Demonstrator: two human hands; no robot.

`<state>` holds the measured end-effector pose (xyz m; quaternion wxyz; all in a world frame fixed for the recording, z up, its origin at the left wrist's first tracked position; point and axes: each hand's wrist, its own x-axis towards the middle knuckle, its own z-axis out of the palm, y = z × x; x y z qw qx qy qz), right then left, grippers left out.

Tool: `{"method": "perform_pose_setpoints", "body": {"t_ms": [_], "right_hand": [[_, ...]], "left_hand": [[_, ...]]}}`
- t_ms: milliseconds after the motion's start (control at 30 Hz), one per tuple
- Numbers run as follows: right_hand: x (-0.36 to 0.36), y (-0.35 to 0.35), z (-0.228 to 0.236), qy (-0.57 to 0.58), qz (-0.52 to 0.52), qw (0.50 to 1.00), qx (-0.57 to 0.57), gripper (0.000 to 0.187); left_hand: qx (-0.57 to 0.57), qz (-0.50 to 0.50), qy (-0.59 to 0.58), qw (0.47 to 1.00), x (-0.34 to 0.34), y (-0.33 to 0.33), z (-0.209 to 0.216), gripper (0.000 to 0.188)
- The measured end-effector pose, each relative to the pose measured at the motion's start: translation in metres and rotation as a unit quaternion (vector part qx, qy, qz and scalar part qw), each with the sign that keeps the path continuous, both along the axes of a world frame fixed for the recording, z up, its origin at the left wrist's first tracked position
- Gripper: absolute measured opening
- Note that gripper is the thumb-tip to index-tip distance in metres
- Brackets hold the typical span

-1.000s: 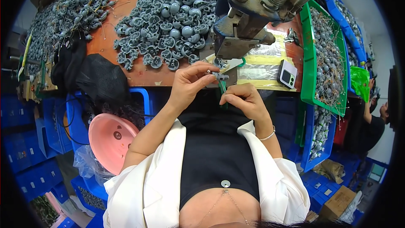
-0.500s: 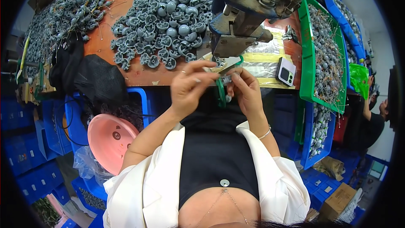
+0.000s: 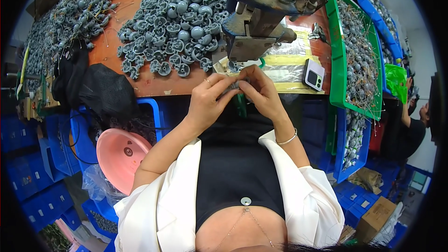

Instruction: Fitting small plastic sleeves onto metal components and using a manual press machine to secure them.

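Observation:
My left hand point(image 3: 208, 97) and my right hand point(image 3: 262, 89) meet at the table's front edge, below the press head. Their fingertips close around a small grey part point(image 3: 240, 84), mostly hidden by the fingers; it resembles the grey plastic shells on the table. Just below the fingertips hangs a dark green curved piece point(image 3: 241, 106), its kind unclear. The metal press point(image 3: 254, 46) stands right beyond my hands, with a thin green loop point(image 3: 262, 62) at its base.
Grey half-round shells point(image 3: 177, 23) are heaped behind my left hand, wired grey parts point(image 3: 70, 23) farther left. A phone point(image 3: 314, 74) lies at right beside a full green crate point(image 3: 339, 65). A pink basin point(image 3: 116, 158) sits lower left. Another person point(image 3: 406, 135) is at far right.
My hands have drawn together, and both sets of fingertips now close around the small part. The green piece is now more covered by my hands. The view has shifted slightly.

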<state>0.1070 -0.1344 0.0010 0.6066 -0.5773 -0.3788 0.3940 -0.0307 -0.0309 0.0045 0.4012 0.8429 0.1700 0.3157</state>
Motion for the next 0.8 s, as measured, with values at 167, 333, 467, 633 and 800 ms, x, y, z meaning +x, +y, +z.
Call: {"method": "perform_pose_setpoints", "body": {"t_ms": [167,333,467,633,800], "right_hand": [[0.0,0.009,-0.016,-0.133,-0.1,0.986,-0.021,0.013],[-0.008,0.017,-0.011,-0.38,-0.179,0.906,-0.053,0.009],[-0.008,0.019,-0.009,-0.418,-0.176,0.889,-0.063,0.012],[-0.005,0.016,-0.008,-0.424,-0.145,0.89,-0.083,0.011],[0.023,0.011,0.015,-0.412,-0.203,0.88,-0.122,0.01]], "left_hand": [[-0.09,0.074,-0.002,0.993,0.013,0.008,-0.01,0.016],[-0.04,0.108,0.022,0.993,0.021,0.014,-0.017,0.017],[-0.019,0.117,0.008,0.993,0.025,0.017,-0.021,0.021],[-0.06,0.074,0.043,0.994,0.025,0.021,-0.012,0.018],[-0.046,0.04,0.056,0.997,0.023,0.029,-0.014,0.019]]}}
